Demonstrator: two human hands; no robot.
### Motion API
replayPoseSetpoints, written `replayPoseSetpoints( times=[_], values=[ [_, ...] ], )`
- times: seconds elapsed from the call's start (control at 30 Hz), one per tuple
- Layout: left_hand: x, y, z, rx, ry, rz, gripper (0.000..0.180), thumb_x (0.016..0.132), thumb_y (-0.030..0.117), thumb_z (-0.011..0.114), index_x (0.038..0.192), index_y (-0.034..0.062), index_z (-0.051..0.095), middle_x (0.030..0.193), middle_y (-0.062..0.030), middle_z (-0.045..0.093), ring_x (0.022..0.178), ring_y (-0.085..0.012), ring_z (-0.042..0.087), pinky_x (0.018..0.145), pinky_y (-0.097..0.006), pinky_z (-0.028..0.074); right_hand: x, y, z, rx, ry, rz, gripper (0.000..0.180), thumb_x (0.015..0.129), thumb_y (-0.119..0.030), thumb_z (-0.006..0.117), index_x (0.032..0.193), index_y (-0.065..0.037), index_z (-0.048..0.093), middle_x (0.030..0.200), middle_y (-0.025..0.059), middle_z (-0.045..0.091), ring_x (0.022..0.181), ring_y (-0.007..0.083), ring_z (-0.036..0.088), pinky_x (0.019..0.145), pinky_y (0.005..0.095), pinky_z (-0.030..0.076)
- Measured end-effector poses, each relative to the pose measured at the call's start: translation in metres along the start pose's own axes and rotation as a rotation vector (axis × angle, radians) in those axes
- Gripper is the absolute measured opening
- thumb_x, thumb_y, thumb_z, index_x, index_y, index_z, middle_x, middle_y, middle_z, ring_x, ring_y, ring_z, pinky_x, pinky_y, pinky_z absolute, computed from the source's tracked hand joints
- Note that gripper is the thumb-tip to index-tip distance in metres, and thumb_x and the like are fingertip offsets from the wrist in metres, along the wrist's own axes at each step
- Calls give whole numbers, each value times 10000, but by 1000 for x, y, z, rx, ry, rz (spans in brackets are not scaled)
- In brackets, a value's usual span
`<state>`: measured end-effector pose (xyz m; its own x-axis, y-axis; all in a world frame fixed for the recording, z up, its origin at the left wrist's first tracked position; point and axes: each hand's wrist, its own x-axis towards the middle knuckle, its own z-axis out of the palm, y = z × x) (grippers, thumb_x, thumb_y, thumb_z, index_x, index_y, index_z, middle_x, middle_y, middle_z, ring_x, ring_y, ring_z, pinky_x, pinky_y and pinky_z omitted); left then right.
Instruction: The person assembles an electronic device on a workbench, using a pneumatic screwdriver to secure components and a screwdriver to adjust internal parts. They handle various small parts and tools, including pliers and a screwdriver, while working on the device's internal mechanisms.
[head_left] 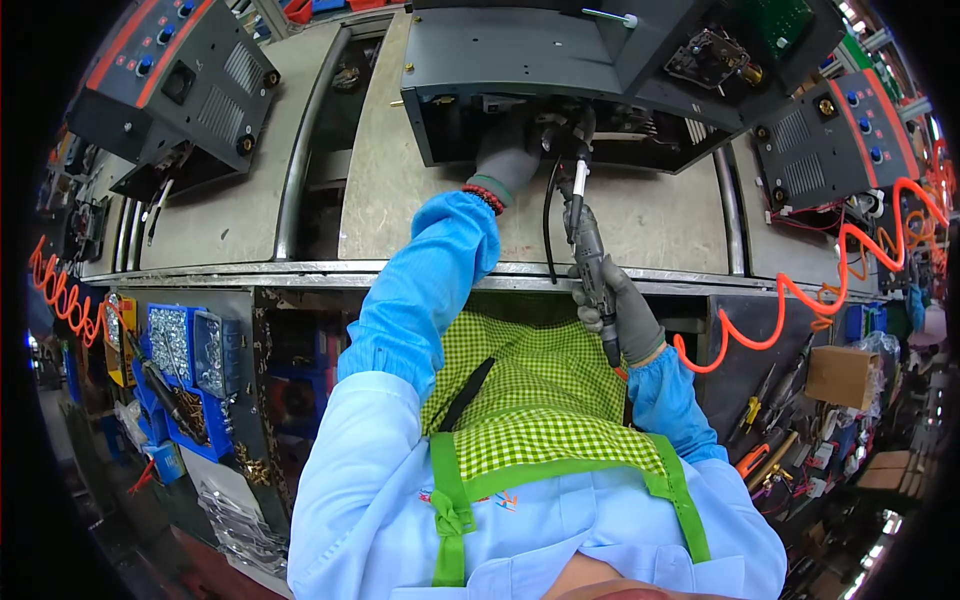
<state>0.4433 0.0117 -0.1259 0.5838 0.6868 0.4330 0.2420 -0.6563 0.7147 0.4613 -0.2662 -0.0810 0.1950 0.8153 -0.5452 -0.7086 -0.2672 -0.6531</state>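
A dark grey metal machine housing (505, 62) lies on the worktable at the top centre, its open side facing me. My left hand (508, 155), in a grey glove, reaches into that opening. Its fingers are lost in the dark interior, so whether they hold anything cannot be seen. In my right hand (635, 315), also gloved in grey, is a pneumatic screwdriver (590, 245), fingers wrapped round its body. The tool's front end points into the opening, close to the left hand. A black cable (549, 225) hangs from the opening over the table edge beside the tool.
Similar machines with red-edged panels stand at left (215, 90) and right (838, 130). An orange coiled air hose (780, 325) runs from the right toward my right hand. Blue bins (172, 335) of screws sit lower left; hand tools and a cardboard box (840, 377) lie lower right.
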Motion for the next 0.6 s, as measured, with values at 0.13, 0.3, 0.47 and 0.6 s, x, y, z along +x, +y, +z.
replayPoseSetpoints(
  times=[0.13, 0.3, 0.47, 0.6],
  values=[
    [-1, 1, 0, -40, 37, 47, 310, 866, 272, 561, 1123, 99, 550, 1017, -188, 621, 916, -406, 593, 788, -494, 484, 5, -2, 12, -45, 53, -24, 497, 932, -508, 478, 1111, -47, 531, 771, 19, 516, 532, 68, 440, 449, 197, 363],
    [1, 0, -2, -40, -9, 17, 297, 847, 268, 607, 1102, 119, 570, 1045, -180, 613, 937, -399, 592, 793, -474, 488, 9, 7, 20, -54, 83, -48, 489, 938, -504, 466, 1100, -47, 529, 755, 19, 511, 540, 76, 448, 456, 206, 367],
    [-3, 0, -7, -57, -17, 54, 311, 872, 275, 560, 1130, 101, 564, 1053, -193, 611, 944, -402, 587, 810, -477, 485, 16, 18, 32, 49, 65, -81, 533, 933, -538, 450, 1109, -41, 525, 756, 35, 522, 525, 78, 428, 440, 206, 352],
    [3, -12, -9, -102, -37, 174, 338, 884, 260, 542, 1181, 98, 560, 1098, -191, 606, 973, -384, 587, 833, -457, 483, 27, 28, 68, 198, 15, -139, 531, 923, -558, 452, 1079, -54, 515, 749, 19, 493, 533, 80, 420, 446, 215, 344]
  ],
)
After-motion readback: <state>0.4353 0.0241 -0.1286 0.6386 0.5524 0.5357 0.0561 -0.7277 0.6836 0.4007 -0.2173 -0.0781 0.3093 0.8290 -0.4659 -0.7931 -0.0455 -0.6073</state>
